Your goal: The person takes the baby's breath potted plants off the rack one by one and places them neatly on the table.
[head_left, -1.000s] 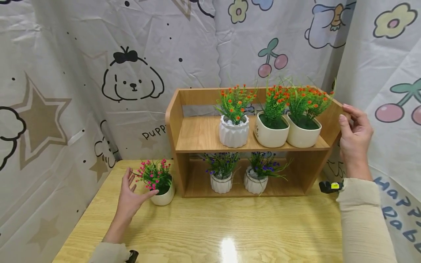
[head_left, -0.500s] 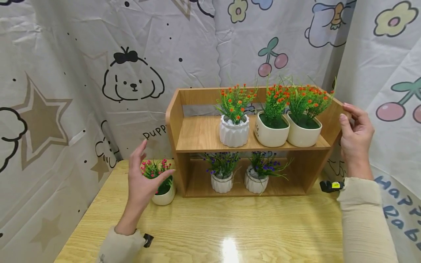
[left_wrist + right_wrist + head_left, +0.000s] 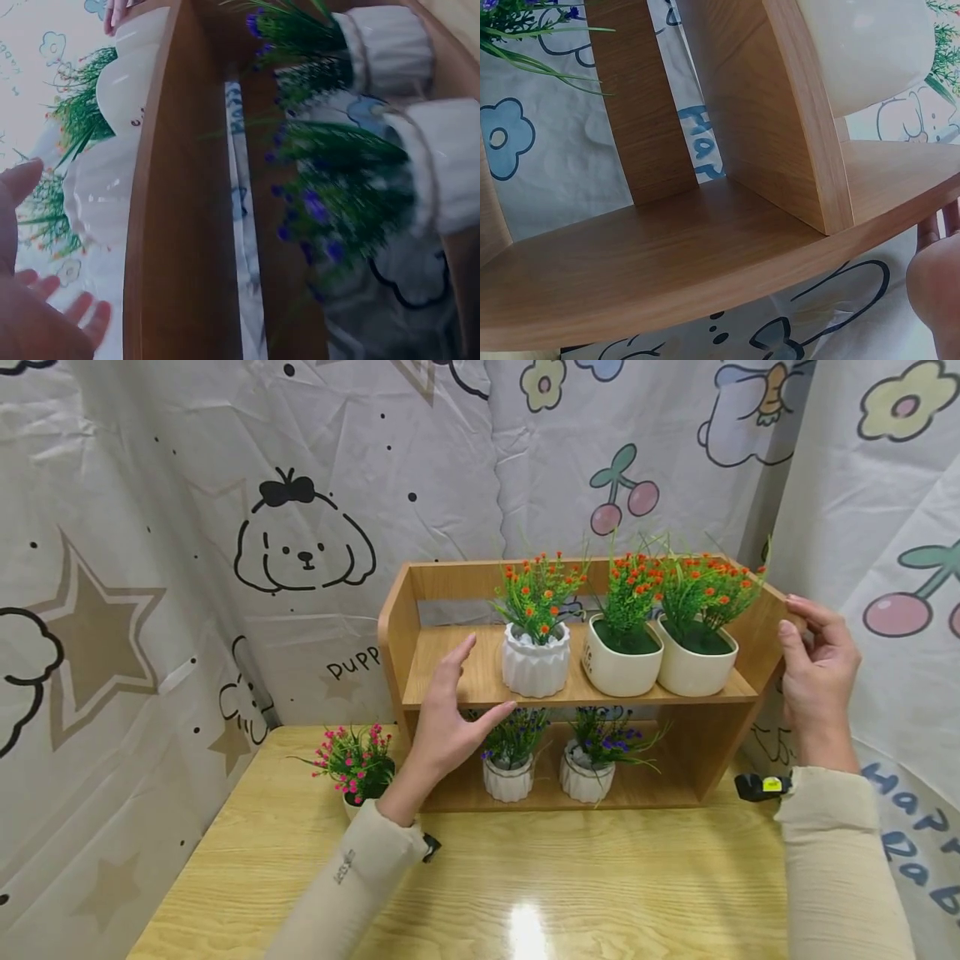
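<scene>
A two-tier wooden shelf (image 3: 396,639) stands on the table. My left hand (image 3: 448,727), thumb and fingers spread apart with nothing between them, is in front of the upper board. It is just left of a white fluted pot (image 3: 536,665) with orange flowers. In the left wrist view, the fingers (image 3: 94,326) show beside this same pot (image 3: 105,191). My right hand (image 3: 822,681) grips the upper front edge of the shelf's right side panel, thumb in front. Only part of that hand (image 3: 936,281) shows in the right wrist view, at the side panel's outer face.
Two cream pots (image 3: 622,667) with orange flowers stand at the right of the upper board. Below are two white pots (image 3: 587,782) with purple flowers. A pink-flowered pot (image 3: 352,764) stands left of the shelf, partly behind my left sleeve (image 3: 360,860). Printed curtains (image 3: 442,485) surround the table (image 3: 600,877).
My left hand has moved from beside the pink-flowered pot, rightward and up to the upper board, its fingers still spread. The right hand keeps its grip on the shelf.
</scene>
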Motion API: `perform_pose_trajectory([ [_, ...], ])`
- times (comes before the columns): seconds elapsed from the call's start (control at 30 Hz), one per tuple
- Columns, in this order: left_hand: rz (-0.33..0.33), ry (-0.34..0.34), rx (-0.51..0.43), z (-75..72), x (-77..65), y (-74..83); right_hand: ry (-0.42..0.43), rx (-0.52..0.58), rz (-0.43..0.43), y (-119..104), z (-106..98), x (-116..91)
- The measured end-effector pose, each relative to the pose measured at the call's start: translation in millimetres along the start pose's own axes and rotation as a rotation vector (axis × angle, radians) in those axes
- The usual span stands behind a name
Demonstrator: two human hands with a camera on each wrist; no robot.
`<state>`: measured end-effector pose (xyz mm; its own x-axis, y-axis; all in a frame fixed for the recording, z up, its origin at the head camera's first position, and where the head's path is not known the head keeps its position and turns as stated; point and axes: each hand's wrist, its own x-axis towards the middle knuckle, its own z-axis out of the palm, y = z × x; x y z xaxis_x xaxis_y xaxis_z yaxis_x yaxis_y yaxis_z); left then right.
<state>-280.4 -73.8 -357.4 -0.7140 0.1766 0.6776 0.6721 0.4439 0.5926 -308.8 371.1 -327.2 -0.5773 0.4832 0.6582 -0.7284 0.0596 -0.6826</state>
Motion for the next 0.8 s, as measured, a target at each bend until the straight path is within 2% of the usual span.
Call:
perform_pose_trajectory([
  [0.2, -0.125, -0.078, -0.046, 23.4, 27.2, 9.7, -0.007, -0.024, 0.02, -1.8, -4.1, -0.9],
  [0.5, -0.26, -0.114, -0.144, 42.6, 46.1, 13.7, -0.006, -0.01, 0.017, -2.2, -4.7, -1.9],
  [0.67, -0.266, -0.152, -0.127, 44.4, 51.0, 11.9, 0.002, -0.001, 0.005, -0.9, -2.4, -1.1],
  [0.8, -0.257, -0.145, -0.142, 45.3, 49.1, 8.9, -0.013, -0.008, 0.001, -0.7, -1.6, 0.3],
])
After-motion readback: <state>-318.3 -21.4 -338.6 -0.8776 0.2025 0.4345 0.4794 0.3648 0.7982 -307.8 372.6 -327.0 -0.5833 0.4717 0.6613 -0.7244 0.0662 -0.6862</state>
